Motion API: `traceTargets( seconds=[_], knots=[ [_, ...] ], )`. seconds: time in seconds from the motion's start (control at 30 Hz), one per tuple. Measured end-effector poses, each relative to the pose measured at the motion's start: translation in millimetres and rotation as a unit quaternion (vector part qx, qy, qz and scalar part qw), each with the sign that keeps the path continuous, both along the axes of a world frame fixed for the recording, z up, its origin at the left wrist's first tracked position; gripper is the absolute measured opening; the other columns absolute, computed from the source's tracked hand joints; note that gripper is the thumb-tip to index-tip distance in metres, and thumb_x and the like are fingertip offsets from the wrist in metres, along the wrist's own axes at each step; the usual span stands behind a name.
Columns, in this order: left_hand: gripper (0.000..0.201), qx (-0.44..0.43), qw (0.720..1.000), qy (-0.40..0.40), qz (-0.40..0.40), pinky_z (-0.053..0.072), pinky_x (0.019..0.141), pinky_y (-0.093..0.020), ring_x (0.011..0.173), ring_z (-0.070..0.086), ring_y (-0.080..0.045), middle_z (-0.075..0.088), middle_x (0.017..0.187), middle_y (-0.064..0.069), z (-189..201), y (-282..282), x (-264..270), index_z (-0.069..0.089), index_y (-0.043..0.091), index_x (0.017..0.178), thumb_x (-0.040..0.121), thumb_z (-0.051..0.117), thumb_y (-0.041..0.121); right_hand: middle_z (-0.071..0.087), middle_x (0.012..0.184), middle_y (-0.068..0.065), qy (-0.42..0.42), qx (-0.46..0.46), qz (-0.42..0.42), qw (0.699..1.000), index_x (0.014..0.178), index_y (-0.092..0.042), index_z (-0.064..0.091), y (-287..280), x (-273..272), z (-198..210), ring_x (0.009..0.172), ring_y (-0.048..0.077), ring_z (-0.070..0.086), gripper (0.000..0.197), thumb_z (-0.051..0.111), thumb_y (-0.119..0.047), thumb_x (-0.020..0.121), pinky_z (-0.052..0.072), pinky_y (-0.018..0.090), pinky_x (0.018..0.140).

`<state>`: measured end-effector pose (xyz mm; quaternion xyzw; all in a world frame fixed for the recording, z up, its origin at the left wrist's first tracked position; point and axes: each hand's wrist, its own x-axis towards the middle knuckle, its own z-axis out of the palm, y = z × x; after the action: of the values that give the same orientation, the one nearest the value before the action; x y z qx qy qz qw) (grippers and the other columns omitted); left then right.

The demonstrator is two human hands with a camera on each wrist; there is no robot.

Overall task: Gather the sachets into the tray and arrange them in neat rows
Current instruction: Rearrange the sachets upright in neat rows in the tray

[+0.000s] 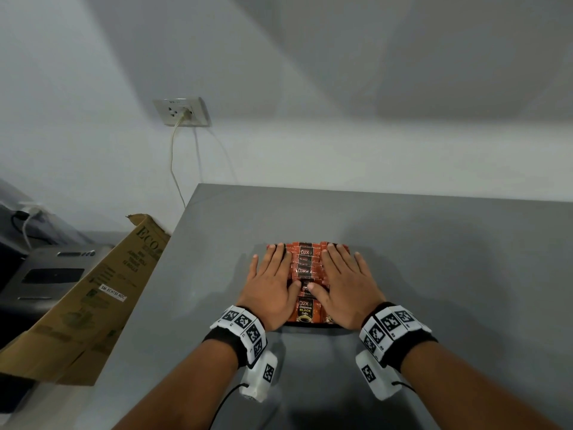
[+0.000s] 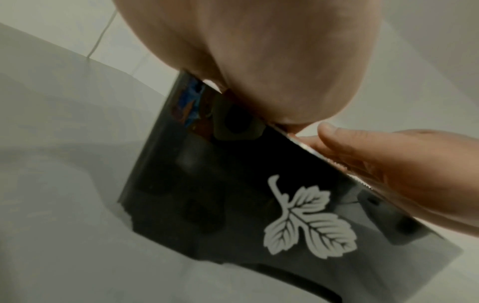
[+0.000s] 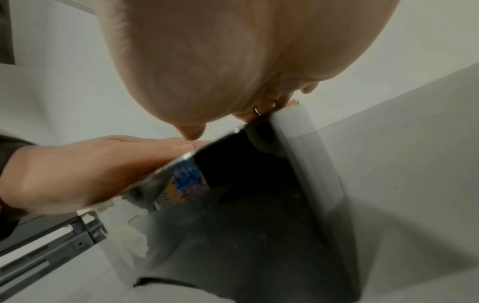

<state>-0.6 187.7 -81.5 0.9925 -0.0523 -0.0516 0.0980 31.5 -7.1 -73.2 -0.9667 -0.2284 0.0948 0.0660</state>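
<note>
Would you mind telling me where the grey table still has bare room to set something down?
The grey table is bare right of the right hand, and between the tray and the wall. A narrower bare strip runs between the left hand and the cardboard box. The middle is crowded: both hands lie flat on the sachets.

Both forearms are bare. Around each wrist sits a black fabric wristband (image 1: pixel 221 339) ringed with white blocks printed with black square marker codes (image 1: pixel 245 324). Under each wrist hangs a white boxy camera unit (image 1: pixel 259 378), marker-tagged, trailing a thin black cable (image 1: pixel 228 398) toward the lower frame.
</note>
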Motion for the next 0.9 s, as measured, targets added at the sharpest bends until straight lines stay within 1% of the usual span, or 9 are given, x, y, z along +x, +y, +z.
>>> traceTargets(
  seconds=[0.1, 0.23, 0.33, 0.4, 0.5, 0.6, 0.73, 0.8, 0.9],
  knots=[
    [0.075, 0.009, 1.0, 0.017, -0.004, -0.014, 0.121, -0.043, 0.153, -0.013, -0.017, -0.005, 0.168, -0.002, -2.0, 0.1, -2.4, 0.003, 0.019, 0.16, 0.094, 0.008, 0.056, 0.002, 0.169, 0.008, 0.008, -0.015, 0.011, 1.0, 0.16, -0.012, 0.006, 0.5, -3.1, -2.5, 0.156, 0.022, -0.003, 0.096, -0.002, -0.074, 0.086, -0.005, 0.046, 0.125],
    [0.069, 0.01, 1.0, 0.02, -0.002, -0.015, 0.12, -0.043, 0.153, -0.014, -0.017, -0.007, 0.168, -0.002, -3.7, 0.9, -1.2, 0.002, 0.019, 0.16, 0.101, 0.019, 0.051, 0.001, 0.169, 0.007, 0.016, -0.013, 0.011, 1.0, 0.16, -0.013, 0.004, 2.1, -3.2, -0.6, 0.156, 0.022, -0.004, 0.098, 0.0, -0.078, 0.087, -0.005, 0.047, 0.125],
    [0.07, 0.014, 1.0, 0.018, -0.002, -0.015, 0.121, -0.043, 0.153, -0.014, -0.017, -0.007, 0.168, -0.002, -3.9, 0.9, -1.2, 0.002, 0.018, 0.16, 0.101, 0.016, 0.052, -0.002, 0.169, 0.007, 0.005, -0.006, -0.002, 1.0, 0.16, -0.013, 0.002, 1.0, -3.1, -0.9, 0.155, 0.022, -0.008, 0.098, 0.0, -0.078, 0.087, -0.006, 0.047, 0.125],
    [0.071, 0.019, 1.0, 0.02, -0.003, -0.014, 0.121, -0.044, 0.153, -0.014, -0.017, -0.007, 0.168, -0.002, -5.2, 1.6, -1.7, 0.002, 0.019, 0.16, 0.099, 0.012, 0.054, -0.003, 0.169, 0.007, 0.013, -0.013, -0.006, 1.0, 0.16, -0.012, 0.001, 1.1, -4.6, -0.9, 0.155, 0.022, -0.009, 0.1, -0.003, -0.079, 0.086, -0.007, 0.046, 0.125],
    [0.068, 0.026, 0.999, 0.023, -0.001, -0.013, 0.121, -0.045, 0.153, -0.014, -0.018, -0.007, 0.168, -0.002, -5.8, 1.2, -1.0, 0.002, 0.019, 0.16, 0.102, 0.016, 0.051, -0.004, 0.169, 0.007, 0.025, -0.027, -0.002, 0.999, 0.16, -0.012, 0.0, 1.7, -7.3, -1.7, 0.155, 0.022, -0.01, 0.105, -0.009, -0.078, 0.079, -0.009, 0.046, 0.124],
    [0.065, -0.015, 1.0, 0.003, 0.007, -0.012, 0.122, -0.044, 0.153, -0.014, -0.014, -0.004, 0.168, 0.001, 0.9, 4.7, -2.8, 0.007, 0.02, 0.16, 0.103, 0.017, 0.05, -0.005, 0.169, 0.007, 0.011, -0.02, -0.003, 1.0, 0.16, -0.012, -0.002, -1.8, -6.2, 0.7, 0.155, 0.021, -0.013, 0.098, -0.003, -0.078, 0.088, -0.008, 0.047, 0.124],
    [0.069, -0.057, 0.998, -0.032, -0.008, -0.013, 0.122, -0.038, 0.152, -0.008, -0.007, 0.008, 0.167, 0.004, 11.4, 16.1, -16.8, 0.018, 0.021, 0.159, 0.097, 0.006, 0.05, -0.004, 0.168, 0.006, 0.006, -0.016, 0.024, 1.0, 0.16, -0.014, -0.001, -15.3, -21.1, 6.7, 0.154, 0.019, -0.013, 0.086, 0.005, -0.07, 0.095, -0.011, 0.048, 0.123],
    [0.069, -0.049, 0.998, -0.02, -0.034, -0.013, 0.121, -0.035, 0.149, -0.006, -0.004, 0.014, 0.167, 0.002, 13.3, 15.9, -27.7, 0.021, 0.021, 0.158, 0.097, 0.007, 0.049, -0.005, 0.168, 0.005, 0.032, -0.034, 0.041, 0.998, 0.159, -0.015, -0.003, -19.5, -33.6, 5.8, 0.154, 0.019, -0.012, 0.086, 0.001, -0.071, 0.095, -0.012, 0.049, 0.123],
    [0.072, -0.01, 0.998, 0.027, -0.058, -0.013, 0.122, -0.038, 0.151, -0.004, -0.008, 0.01, 0.167, 0.001, 9.2, 9.0, -41.2, 0.016, 0.022, 0.159, 0.096, 0.005, 0.056, -0.005, 0.169, 0.005, 0.052, -0.054, 0.048, 0.996, 0.159, -0.014, -0.007, -20.5, -42.6, 2.2, 0.155, 0.019, -0.012, 0.098, -0.011, -0.077, 0.084, -0.011, 0.051, 0.123]
  ],
)
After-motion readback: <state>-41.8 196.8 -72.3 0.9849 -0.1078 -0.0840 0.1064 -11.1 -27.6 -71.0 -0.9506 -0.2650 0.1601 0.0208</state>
